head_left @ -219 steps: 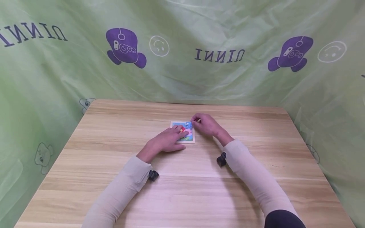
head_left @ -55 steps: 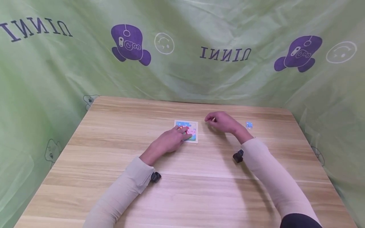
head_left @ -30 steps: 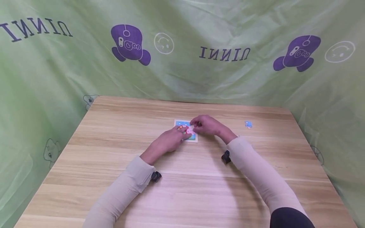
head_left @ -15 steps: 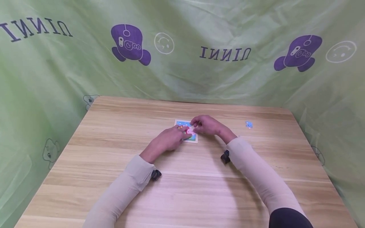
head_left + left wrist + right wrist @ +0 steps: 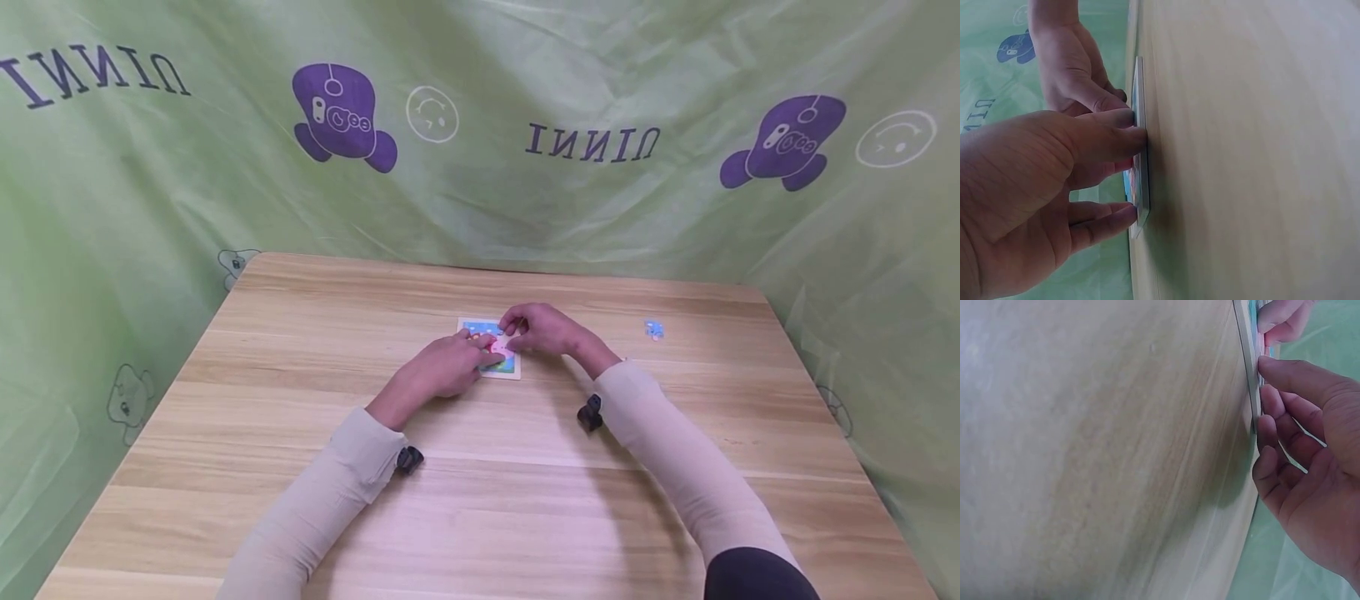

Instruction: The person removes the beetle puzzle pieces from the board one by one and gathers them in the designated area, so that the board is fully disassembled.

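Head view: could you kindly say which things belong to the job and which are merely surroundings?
Part of the job:
square picture puzzle with a pale frame
left hand, fingers on it
right hand, at its corner
probably the small, blue, loose puzzle piece

Surroundings:
wood-grain table
green printed curtain
black wrist cameras

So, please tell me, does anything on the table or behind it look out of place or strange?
Two things. A small blue piece lies alone on the table, beyond the right hand, apart from the framed puzzle. Also, the green cloth behind looks hung upside down: its smiley faces are inverted. Nothing seems spilled.
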The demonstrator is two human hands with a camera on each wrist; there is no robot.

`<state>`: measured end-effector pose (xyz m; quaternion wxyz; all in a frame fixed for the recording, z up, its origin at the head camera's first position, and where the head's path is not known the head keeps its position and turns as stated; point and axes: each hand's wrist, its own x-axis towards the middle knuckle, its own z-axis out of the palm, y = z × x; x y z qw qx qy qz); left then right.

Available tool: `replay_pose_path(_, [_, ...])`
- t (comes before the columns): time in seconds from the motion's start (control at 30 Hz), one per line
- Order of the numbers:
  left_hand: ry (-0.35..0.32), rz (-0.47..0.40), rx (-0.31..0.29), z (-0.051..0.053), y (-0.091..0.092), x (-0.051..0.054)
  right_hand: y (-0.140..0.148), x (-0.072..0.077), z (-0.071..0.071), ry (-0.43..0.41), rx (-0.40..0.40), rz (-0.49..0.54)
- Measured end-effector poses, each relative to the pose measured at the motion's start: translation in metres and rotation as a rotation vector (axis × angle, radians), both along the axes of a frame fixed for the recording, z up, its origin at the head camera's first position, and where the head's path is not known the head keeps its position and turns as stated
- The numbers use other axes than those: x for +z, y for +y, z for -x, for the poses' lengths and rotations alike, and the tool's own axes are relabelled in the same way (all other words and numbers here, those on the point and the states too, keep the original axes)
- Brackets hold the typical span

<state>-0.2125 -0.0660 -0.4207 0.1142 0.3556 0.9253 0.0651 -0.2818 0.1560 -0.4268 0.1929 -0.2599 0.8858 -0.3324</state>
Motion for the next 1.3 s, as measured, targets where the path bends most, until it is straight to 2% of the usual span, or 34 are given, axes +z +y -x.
replay_pose_path(0.37, [-0.001,-0.031,-0.004,0.0,-0.002,-0.001,-0.002,0.0,0.0,-0.017,-0.033,0.022])
replay_pose_path(0.67, [-0.004,-0.014,-0.015,0.003,-0.004,-0.001,-0.01,0.006,0.002,0.018,-0.1,-0.045])
replay_pose_path(0.9, [-0.011,-0.012,-0.017,0.002,-0.005,-0.005,-0.013,0.003,0.001,-0.029,-0.162,-0.019])
replay_pose_path(1.3, [-0.005,-0.035,-0.026,0.004,-0.008,-0.005,-0.014,0.003,0.003,-0.032,-0.174,-0.008])
